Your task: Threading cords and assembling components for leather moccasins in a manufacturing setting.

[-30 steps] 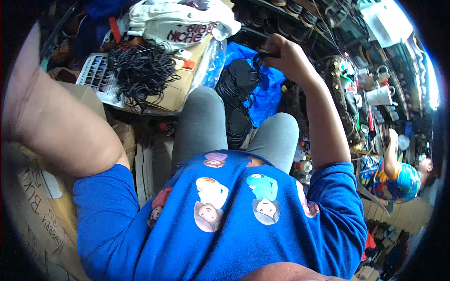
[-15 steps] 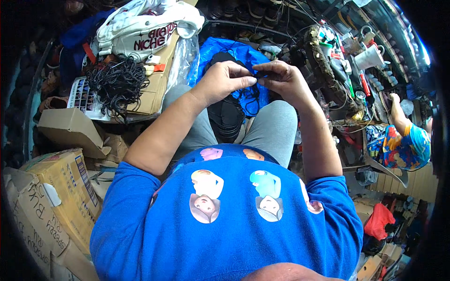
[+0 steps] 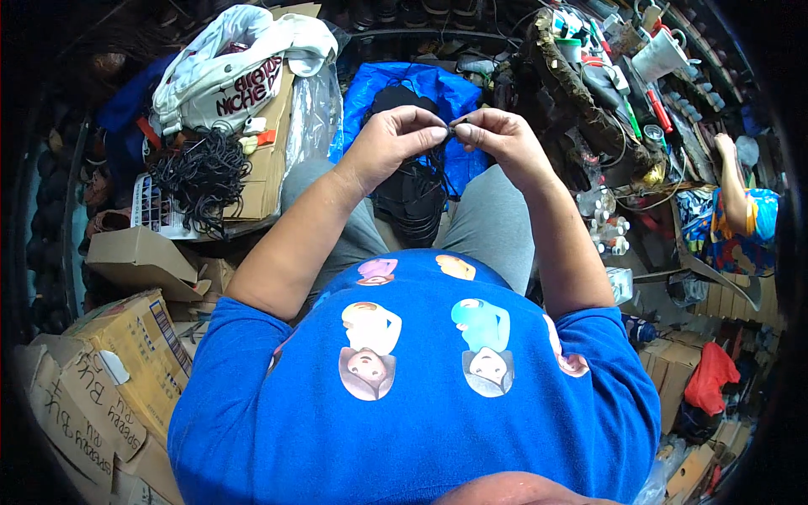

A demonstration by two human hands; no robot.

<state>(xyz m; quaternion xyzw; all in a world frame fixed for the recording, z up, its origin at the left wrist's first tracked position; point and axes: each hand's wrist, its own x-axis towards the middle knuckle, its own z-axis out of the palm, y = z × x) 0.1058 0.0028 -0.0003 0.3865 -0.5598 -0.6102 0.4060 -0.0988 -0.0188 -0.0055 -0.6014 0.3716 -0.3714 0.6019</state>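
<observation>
Both my hands meet above my knees, with thumbs and fingertips pinched close together. My left hand (image 3: 389, 145) and my right hand (image 3: 507, 145) grip a thin black cord (image 3: 452, 131) between them; its small details are hard to make out. Below them, a stack of flat black pieces (image 3: 410, 202), rounded like shoe soles, stands between my legs, with black cords hanging over it. Behind and under the stack spreads a blue plastic sheet (image 3: 360, 89).
On the left, a tangle of black cords (image 3: 202, 172) lies beside a white printed cloth bag (image 3: 227, 80) on cardboard (image 3: 268, 172). Cardboard boxes (image 3: 139, 257) stand lower left. At right are a tool-laden bench, a white mug (image 3: 659, 57) and another person's arm (image 3: 735, 181).
My right fingers have closed in toward the left fingertips, both now pinching at one spot. The whole view has shifted slightly. The other person's arm at right has moved.
</observation>
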